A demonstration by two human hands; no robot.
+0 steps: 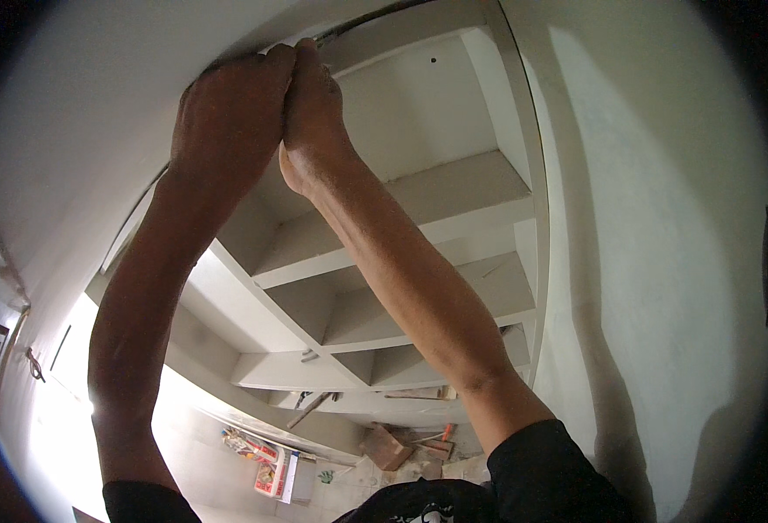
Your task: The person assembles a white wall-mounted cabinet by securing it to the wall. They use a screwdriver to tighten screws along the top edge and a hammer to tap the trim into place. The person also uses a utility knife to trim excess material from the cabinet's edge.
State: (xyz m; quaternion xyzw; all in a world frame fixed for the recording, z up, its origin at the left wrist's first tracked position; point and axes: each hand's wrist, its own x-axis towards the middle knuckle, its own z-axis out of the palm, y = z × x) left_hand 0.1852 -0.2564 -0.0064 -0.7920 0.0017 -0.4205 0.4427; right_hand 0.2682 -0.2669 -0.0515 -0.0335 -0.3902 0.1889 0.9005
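Both my arms reach up to the top edge of a pale built-in shelf unit [445, 183], where it meets the smooth pale surface above. My left hand [231, 113] is closed, its back toward me. Pressed against it, my right hand [316, 109] is closed too, its thumb side alongside the left hand's fingers. A thin dark line [371, 16] runs along the unit's top edge and passes behind both hands. Whatever the fingers grip is hidden by the hands themselves.
Open compartments fill the unit below my hands. A pale wall [663, 235] with shadows stands to the right. Down on the floor lie a brown box [387, 447], an orange-handled tool [445, 433] and red-and-white packages [269, 475]. A stick [308, 410] lies on a lower ledge.
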